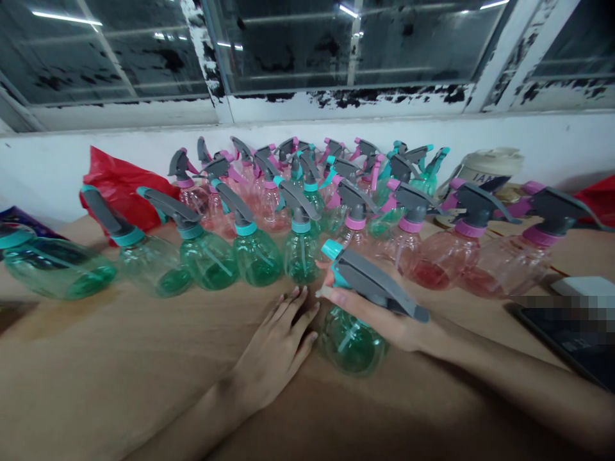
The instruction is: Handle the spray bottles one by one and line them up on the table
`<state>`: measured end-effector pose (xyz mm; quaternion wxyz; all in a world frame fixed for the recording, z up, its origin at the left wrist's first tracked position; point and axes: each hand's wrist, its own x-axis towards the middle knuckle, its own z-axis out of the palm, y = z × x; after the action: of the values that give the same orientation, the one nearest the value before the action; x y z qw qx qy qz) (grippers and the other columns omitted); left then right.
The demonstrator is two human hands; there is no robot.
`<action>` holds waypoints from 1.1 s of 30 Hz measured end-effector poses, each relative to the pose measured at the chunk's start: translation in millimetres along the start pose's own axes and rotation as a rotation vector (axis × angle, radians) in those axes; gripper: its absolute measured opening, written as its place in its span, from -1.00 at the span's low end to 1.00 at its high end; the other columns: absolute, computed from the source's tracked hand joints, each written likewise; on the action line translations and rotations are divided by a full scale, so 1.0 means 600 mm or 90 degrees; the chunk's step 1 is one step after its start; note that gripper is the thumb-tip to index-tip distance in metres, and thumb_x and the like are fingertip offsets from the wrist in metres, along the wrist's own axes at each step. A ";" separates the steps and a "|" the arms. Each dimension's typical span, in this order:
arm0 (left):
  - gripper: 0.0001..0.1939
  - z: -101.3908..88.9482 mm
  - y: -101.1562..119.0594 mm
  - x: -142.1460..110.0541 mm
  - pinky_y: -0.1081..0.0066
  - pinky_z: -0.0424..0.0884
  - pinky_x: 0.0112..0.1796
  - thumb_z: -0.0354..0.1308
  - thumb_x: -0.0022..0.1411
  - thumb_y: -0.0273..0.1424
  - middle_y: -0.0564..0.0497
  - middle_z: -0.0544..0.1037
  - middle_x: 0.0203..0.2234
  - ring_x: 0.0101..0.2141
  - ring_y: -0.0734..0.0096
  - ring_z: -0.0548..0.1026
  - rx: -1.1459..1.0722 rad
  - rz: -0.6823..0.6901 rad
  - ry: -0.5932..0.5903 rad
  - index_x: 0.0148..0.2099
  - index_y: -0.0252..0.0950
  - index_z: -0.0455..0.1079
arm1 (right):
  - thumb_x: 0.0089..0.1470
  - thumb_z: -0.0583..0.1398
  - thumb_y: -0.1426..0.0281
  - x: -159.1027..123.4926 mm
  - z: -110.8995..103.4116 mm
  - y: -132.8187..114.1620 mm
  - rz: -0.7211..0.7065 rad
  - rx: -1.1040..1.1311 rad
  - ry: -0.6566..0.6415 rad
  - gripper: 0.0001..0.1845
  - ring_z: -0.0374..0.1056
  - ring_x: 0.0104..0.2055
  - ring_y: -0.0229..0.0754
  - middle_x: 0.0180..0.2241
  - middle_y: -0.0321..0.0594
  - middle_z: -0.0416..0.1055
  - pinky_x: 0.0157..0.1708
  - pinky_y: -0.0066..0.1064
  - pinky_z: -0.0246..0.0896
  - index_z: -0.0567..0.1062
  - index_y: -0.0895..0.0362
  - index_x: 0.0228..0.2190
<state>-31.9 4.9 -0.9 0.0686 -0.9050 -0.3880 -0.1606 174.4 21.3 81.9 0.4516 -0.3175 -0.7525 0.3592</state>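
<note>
My right hand (379,317) is wrapped round the neck of a green spray bottle (355,349), below its grey and turquoise trigger head. The bottle stands upright close to the table's front. To its left, my left hand (276,346) lies flat on the wooden table (120,371), fingers stretched out and holding nothing. Just beyond the hands runs a front row of spray bottles: green ones with turquoise collars, such as the green bottle (259,259), at left and middle, and pink ones with pink collars, such as the pink bottle (437,259), at right.
More pink and green bottles crowd behind the front row. A red plastic bag (125,186) sits at the back left, a white tub (490,166) at the back right. A dark phone (567,342) and a white block (583,288) lie at right. Windows line the wall.
</note>
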 end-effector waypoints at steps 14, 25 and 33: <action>-0.62 0.008 -0.002 -0.003 0.01 0.23 0.12 -0.16 0.44 -0.38 -0.23 0.23 0.21 0.25 0.06 0.09 0.005 0.006 0.026 0.24 -0.35 0.15 | 0.07 0.22 0.33 -0.002 -0.001 0.002 -0.023 -0.017 -0.004 -0.65 0.33 -0.47 -0.21 -0.47 -0.31 0.38 -0.40 -0.34 0.29 0.49 0.03 -0.06; -0.60 0.008 -0.002 -0.004 -0.01 0.23 0.11 -0.18 0.45 -0.38 -0.27 0.18 0.23 0.25 0.05 0.08 0.005 0.010 0.013 0.25 -0.38 0.12 | 0.05 0.23 0.36 -0.003 -0.002 0.002 -0.034 -0.007 0.006 -0.66 0.29 -0.51 -0.25 -0.46 -0.33 0.38 -0.42 -0.36 0.28 0.49 0.04 -0.08; -0.61 -0.002 0.000 0.001 0.02 0.19 0.14 -0.13 0.43 -0.38 -0.24 0.20 0.22 0.25 0.07 0.09 0.004 -0.001 -0.014 0.24 -0.36 0.15 | 0.11 0.19 0.32 -0.004 -0.001 0.001 -0.027 0.009 0.003 -0.85 0.35 -0.48 -0.28 -0.40 -0.31 0.44 -0.45 -0.40 0.27 0.48 0.07 -0.25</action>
<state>-31.7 5.1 0.6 0.0672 -0.9062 -0.3899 -0.1490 175.8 20.2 80.3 0.4628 -0.2995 -0.7556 0.3540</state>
